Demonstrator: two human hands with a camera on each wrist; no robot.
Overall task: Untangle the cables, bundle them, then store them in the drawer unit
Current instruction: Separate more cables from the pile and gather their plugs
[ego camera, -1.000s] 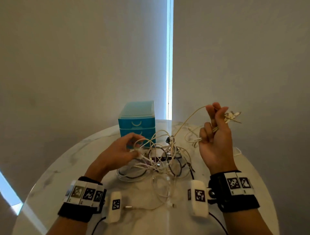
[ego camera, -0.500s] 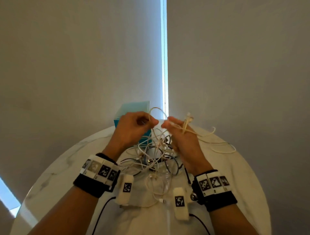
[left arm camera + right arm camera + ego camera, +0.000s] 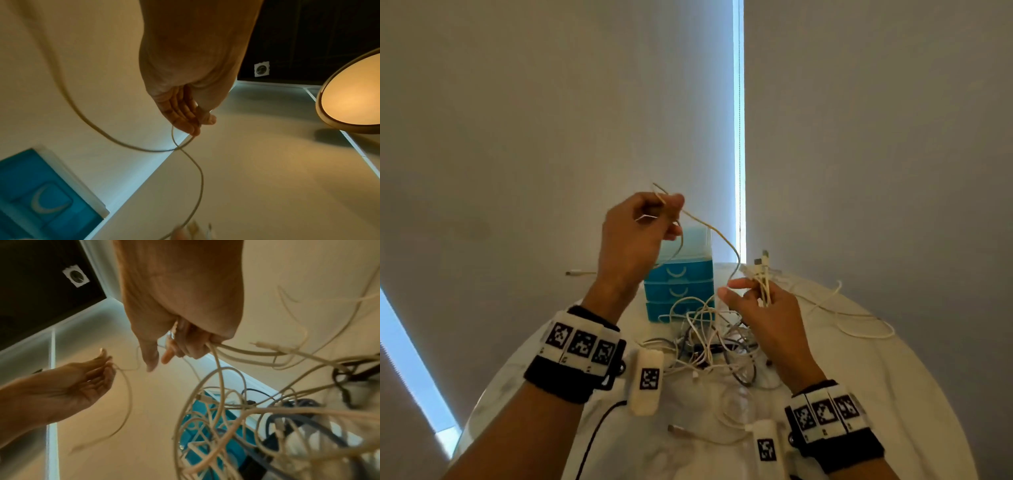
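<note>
On one round table (image 3: 893,394), two hands (image 3: 635,240) (image 3: 767,308) hold cables (image 3: 709,342) before one drawer unit (image 3: 681,287).

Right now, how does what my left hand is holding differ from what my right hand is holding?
The left hand pinches a single white cable raised above the drawer unit; the right hand grips several white cables together, lower, near the table. The left's cable hangs in a free loop; the right's strands trail into the tangled pile. The single cable runs down toward the right hand.
</note>
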